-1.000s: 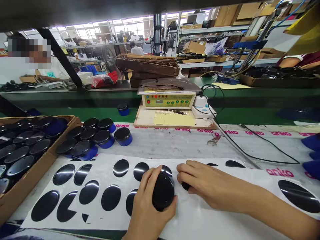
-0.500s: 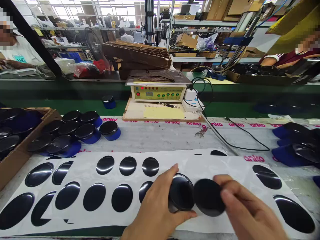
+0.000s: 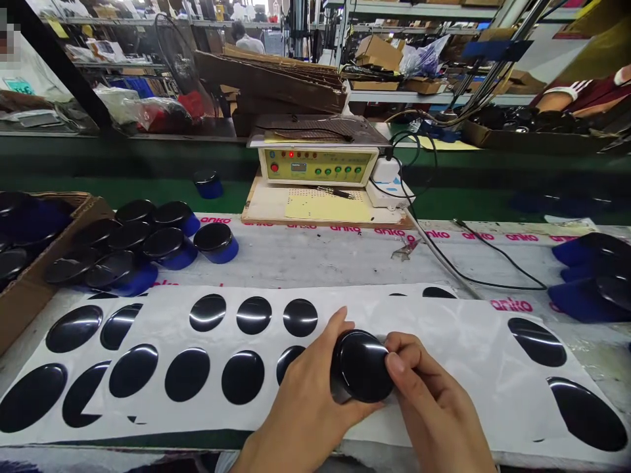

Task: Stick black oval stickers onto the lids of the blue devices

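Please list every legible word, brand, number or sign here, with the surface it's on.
"anko": pink, repeated on the table cover.
Control box: panel labels and small display too small to read.
Co-worker's shirt, far left: lettering on the green patch too blurred.
No numbers legible.

Gripping dark cap (image 3: 339, 382) with left hand (image 3: 310, 394) at 9 o'clock, pinching black disc (image 3: 365, 365) against it with right hand (image 3: 426, 387) at 3 o'clock.

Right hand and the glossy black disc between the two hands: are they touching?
Touching. The head view shows the right hand with its thumb tip on the black disc's edge.
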`<state>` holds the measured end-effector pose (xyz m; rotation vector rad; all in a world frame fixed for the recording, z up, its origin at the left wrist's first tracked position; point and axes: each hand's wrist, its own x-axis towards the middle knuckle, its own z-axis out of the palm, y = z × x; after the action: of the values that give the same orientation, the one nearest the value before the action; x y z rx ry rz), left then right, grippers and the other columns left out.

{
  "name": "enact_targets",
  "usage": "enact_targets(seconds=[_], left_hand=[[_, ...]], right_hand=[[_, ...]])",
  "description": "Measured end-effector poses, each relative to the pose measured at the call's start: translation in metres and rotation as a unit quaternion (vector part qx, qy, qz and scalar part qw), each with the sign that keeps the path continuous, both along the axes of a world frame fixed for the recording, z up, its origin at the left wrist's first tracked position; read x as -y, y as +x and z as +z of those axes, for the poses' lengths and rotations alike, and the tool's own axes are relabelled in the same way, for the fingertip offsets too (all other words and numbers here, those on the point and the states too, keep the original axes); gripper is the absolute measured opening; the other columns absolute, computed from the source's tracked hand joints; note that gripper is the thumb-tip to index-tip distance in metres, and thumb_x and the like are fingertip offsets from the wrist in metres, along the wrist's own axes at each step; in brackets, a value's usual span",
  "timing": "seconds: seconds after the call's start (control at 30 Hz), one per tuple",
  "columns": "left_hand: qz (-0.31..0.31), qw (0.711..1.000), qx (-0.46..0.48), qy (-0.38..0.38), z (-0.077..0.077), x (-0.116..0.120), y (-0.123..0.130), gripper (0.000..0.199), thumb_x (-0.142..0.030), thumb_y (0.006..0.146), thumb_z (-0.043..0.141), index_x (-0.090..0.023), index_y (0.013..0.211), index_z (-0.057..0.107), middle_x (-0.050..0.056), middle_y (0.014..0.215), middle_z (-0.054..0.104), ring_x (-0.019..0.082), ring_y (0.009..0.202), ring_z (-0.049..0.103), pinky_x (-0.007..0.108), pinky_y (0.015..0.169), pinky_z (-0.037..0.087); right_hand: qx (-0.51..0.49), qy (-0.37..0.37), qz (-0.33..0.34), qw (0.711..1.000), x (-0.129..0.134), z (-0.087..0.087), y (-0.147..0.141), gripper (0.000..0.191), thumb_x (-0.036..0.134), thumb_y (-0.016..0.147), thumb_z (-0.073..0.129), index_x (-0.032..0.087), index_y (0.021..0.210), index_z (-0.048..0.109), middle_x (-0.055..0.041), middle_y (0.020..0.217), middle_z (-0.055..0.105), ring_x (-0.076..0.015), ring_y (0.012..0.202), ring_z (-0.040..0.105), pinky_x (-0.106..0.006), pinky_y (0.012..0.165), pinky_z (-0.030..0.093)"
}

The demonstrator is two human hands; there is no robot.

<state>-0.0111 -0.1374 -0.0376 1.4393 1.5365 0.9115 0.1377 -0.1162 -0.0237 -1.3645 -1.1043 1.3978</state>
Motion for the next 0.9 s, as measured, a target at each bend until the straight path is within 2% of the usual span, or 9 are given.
enact_targets(seconds=[0.17,0.33,0.5,0.8,0.9], left_hand=[[-0.002,1.0,-0.011,0.015,-0.002,0.0,-0.001,0.092,-0.025,0.066,0.08,-0.042,0.139,0.026,-0.005,0.13,0.057,0.021,0.111,0.06,0.037,0.097,0.049],[0.007,1.0,-0.007,0.006,0.001,0.001,0.001,0.092,-0.024,0.066,0.08,-0.045,0.137,0.026,-0.008,0.131,0.056,0.019,0.111,0.06,0.036,0.098,0.048],[0.018,1.0,0.001,-0.006,0.002,0.002,0.002,0.088,-0.024,0.065,0.081,-0.042,0.136,0.032,-0.005,0.13,0.057,0.022,0.113,0.059,0.038,0.098,0.047],[0.021,1.0,0.002,-0.021,0.003,0.001,0.001,0.084,-0.029,0.068,0.079,-0.041,0.137,0.033,-0.003,0.131,0.057,0.023,0.116,0.057,0.039,0.098,0.047],[0.03,0.999,-0.003,-0.019,0.001,0.001,0.001,0.087,-0.029,0.067,0.08,-0.044,0.137,0.03,-0.007,0.13,0.058,0.021,0.115,0.058,0.038,0.097,0.048]], right_hand=[[0.049,0.039,-0.003,0.998,0.0,-0.004,0.0,0.034,0.046,0.081,0.062,0.02,0.063,0.05,-0.0032,0.09,0.05,-0.0168,0.079,0.051,-0.024,0.065,0.047],[0.097,0.058,-0.02,0.993,0.001,0.003,-0.005,0.031,0.043,0.082,0.062,0.02,0.063,0.052,-0.0017,0.087,0.051,-0.0148,0.078,0.051,-0.02,0.068,0.045],[0.119,0.07,-0.026,0.99,0.001,0.007,-0.009,0.031,0.043,0.082,0.061,0.021,0.063,0.051,-0.0004,0.083,0.052,-0.0145,0.077,0.052,-0.022,0.07,0.044],[0.124,0.075,-0.027,0.989,0.0,0.006,-0.011,0.031,0.044,0.082,0.061,0.022,0.064,0.049,-0.0014,0.083,0.051,-0.0163,0.078,0.052,-0.025,0.072,0.043],[0.122,0.068,-0.033,0.99,0.001,0.007,-0.012,0.031,0.043,0.082,0.061,0.022,0.063,0.049,-0.0007,0.083,0.051,-0.0163,0.078,0.051,-0.026,0.073,0.041]])
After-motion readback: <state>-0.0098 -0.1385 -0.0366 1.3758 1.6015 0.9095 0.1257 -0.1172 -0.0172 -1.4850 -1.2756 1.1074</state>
